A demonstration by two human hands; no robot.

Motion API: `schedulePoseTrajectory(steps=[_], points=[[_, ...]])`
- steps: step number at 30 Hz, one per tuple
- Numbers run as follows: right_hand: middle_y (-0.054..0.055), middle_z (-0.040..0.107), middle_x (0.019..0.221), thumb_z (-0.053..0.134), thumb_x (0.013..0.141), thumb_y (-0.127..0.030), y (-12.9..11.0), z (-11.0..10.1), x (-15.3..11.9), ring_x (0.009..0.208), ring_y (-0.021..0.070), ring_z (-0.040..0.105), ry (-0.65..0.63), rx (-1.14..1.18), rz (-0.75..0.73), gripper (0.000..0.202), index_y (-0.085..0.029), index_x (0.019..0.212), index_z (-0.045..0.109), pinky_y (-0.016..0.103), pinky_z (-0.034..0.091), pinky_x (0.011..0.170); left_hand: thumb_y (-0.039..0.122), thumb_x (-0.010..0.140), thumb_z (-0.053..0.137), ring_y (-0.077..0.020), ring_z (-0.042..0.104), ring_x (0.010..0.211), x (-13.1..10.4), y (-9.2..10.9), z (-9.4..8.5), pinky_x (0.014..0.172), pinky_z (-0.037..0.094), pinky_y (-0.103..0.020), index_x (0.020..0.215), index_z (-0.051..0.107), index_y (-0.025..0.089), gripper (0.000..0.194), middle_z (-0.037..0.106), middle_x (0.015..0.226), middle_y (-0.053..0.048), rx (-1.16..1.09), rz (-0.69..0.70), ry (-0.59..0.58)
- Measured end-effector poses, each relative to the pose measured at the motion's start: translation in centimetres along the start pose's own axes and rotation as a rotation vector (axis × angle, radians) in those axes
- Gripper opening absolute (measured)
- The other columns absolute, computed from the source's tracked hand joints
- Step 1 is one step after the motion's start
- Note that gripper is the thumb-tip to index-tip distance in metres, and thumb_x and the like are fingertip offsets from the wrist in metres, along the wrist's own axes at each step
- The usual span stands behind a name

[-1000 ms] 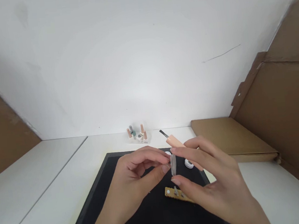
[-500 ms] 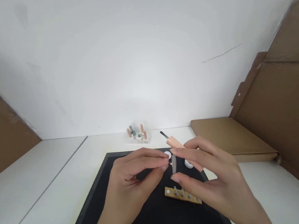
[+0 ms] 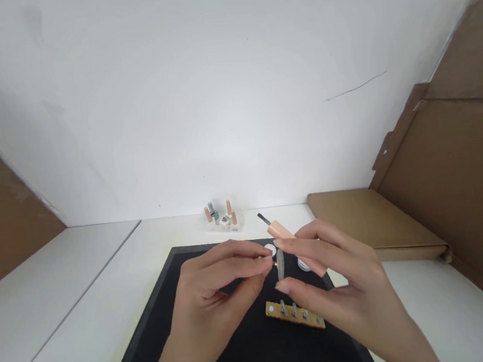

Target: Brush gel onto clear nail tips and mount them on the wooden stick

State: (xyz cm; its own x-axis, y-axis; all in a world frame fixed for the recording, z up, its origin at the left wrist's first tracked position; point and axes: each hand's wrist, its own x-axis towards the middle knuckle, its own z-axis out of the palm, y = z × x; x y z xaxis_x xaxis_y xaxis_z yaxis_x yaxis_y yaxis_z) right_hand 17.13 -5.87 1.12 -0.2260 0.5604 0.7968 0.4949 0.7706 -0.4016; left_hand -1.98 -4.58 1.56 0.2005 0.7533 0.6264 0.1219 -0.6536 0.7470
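My left hand [image 3: 221,281] is closed in a pinch on the thin metal stem behind a translucent nail tip [image 3: 280,264], which stands upright between my two hands. Across my right hand [image 3: 343,285] lies a brush with a peach handle [image 3: 282,231], its dark bristles pointing up and left. That hand's index finger and thumb sit at the top and bottom ends of the nail tip. Below them, a gold-coloured strip stand [image 3: 276,311] carries several more clear nail tips on small posts, the right end close to my right thumb.
A black mat [image 3: 242,348] lies under my hands. Behind them are a round white piece [image 3: 270,249] and a partly hidden white jar [image 3: 303,265]. Near the wall, a clear tray [image 3: 216,228] holds several small bottles. A flat cardboard box [image 3: 357,215] is at right.
Almost nothing differs. Both hands keep their grip, and the nail tip and brush hold nearly the same pose; the whole view has shifted very slightly.
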Motion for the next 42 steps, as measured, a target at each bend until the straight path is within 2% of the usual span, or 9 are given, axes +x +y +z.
schedulePoseTrajectory(steps=[10, 15, 17, 20, 22, 24, 28, 34, 42], points=[[0.0, 0.06, 0.074, 0.063, 0.089, -0.054, -0.6, 0.5, -0.4, 0.06, 0.0097, 0.057, 0.106, -0.007, 0.023, 0.04, -0.02, 0.109, 0.067, 0.02, 0.052, 0.053, 0.015, 0.07, 0.088, -0.0077, 0.072, 0.063, 0.6, -0.7, 0.7, 0.065, 0.059, -0.012, 0.07, 0.084, 0.023, 0.009, 0.081, 0.074, 0.002, -0.697, -0.479, -0.045], [0.002, 0.075, 0.102, 0.065, 0.093, -0.022, 1.3, -0.5, -1.9, 0.085, 0.0141, 0.068, 0.219, -0.027, 0.179, 0.023, -0.031, 0.114, 0.069, 0.023, 0.054, 0.069, 0.019, 0.068, 0.091, -0.0067, 0.072, 0.061, 0.5, -2.0, 0.6, 0.063, 0.06, -0.01, 0.071, 0.082, 0.016, 0.01, 0.081, 0.075, 0.0, -0.881, -0.646, -0.053], [0.002, 0.077, 0.107, 0.066, 0.091, -0.028, 2.7, -1.8, -2.4, 0.091, 0.017, 0.069, 0.27, -0.073, 0.325, 0.017, -0.031, 0.106, 0.072, 0.025, 0.053, 0.069, 0.017, 0.069, 0.091, -0.0069, 0.071, 0.06, 0.3, -2.5, 0.7, 0.062, 0.061, -0.012, 0.073, 0.081, 0.013, 0.011, 0.081, 0.076, -0.001, -0.92, -0.687, -0.051], [0.007, 0.076, 0.11, 0.06, 0.09, -0.048, 5.5, -4.1, -2.7, 0.092, 0.0236, 0.069, -0.065, -0.186, 0.646, 0.029, -0.023, 0.091, 0.074, 0.03, 0.052, 0.066, 0.015, 0.068, 0.091, -0.0074, 0.072, 0.06, 0.0, -2.6, 0.8, 0.062, 0.063, -0.013, 0.077, 0.081, 0.013, 0.014, 0.081, 0.077, -0.002, -0.975, -0.72, -0.036], [0.007, 0.075, 0.104, 0.051, 0.095, -0.046, 7.8, -5.2, -2.7, 0.087, 0.0221, 0.068, -0.43, -0.193, 0.781, 0.033, -0.021, 0.084, 0.07, 0.032, 0.053, 0.069, 0.015, 0.066, 0.092, -0.0077, 0.073, 0.06, -0.1, -2.3, 0.9, 0.062, 0.064, -0.014, 0.08, 0.081, 0.015, 0.018, 0.081, 0.076, -0.002, -1.012, -0.741, -0.021], [0.006, 0.074, 0.088, 0.057, 0.093, -0.037, 10.2, -5.4, -2.7, 0.081, 0.02, 0.067, -0.596, -0.177, 0.833, 0.028, -0.018, 0.075, 0.067, 0.031, 0.053, 0.068, 0.014, 0.065, 0.093, -0.0079, 0.074, 0.06, -0.1, -2.0, 0.9, 0.062, 0.064, -0.014, 0.081, 0.081, 0.015, 0.02, 0.081, 0.075, -0.002, -1.037, -0.763, -0.009], [0.004, 0.07, 0.102, 0.063, 0.094, -0.034, 14.1, -3.4, -2.9, 0.085, 0.0169, 0.068, -0.884, -0.144, 0.932, 0.021, -0.015, 0.101, 0.067, 0.034, 0.058, 0.075, 0.008, 0.063, 0.093, -0.0081, 0.075, 0.062, 0.0, -1.7, 1.0, 0.065, 0.064, -0.012, 0.077, 0.081, 0.012, 0.02, 0.081, 0.077, -0.003, -1.075, -0.8, -0.008], [0.007, 0.067, 0.119, 0.063, 0.095, -0.033, 15.8, -0.7, -3.2, 0.097, 0.0205, 0.068, -1.045, -0.147, 0.97, 0.026, -0.017, 0.116, 0.064, 0.039, 0.059, 0.082, -0.003, 0.068, 0.086, -0.0078, 0.076, 0.061, 0.3, -1.6, 1.1, 0.065, 0.063, -0.01, 0.076, 0.08, 0.012, 0.018, 0.081, 0.076, -0.003, -1.102, -0.815, 0.01], [0.008, 0.065, 0.123, 0.062, 0.095, -0.033, 16.3, 0.0, -3.5, 0.102, 0.0219, 0.067, -1.084, -0.208, 0.993, 0.029, -0.017, 0.119, 0.063, 0.042, 0.058, 0.086, -0.005, 0.071, 0.082, -0.0088, 0.076, 0.06, 0.3, -1.4, 1.2, 0.064, 0.063, -0.01, 0.074, 0.078, 0.011, 0.017, 0.082, 0.076, -0.004, -1.124, -0.821, 0.016]])
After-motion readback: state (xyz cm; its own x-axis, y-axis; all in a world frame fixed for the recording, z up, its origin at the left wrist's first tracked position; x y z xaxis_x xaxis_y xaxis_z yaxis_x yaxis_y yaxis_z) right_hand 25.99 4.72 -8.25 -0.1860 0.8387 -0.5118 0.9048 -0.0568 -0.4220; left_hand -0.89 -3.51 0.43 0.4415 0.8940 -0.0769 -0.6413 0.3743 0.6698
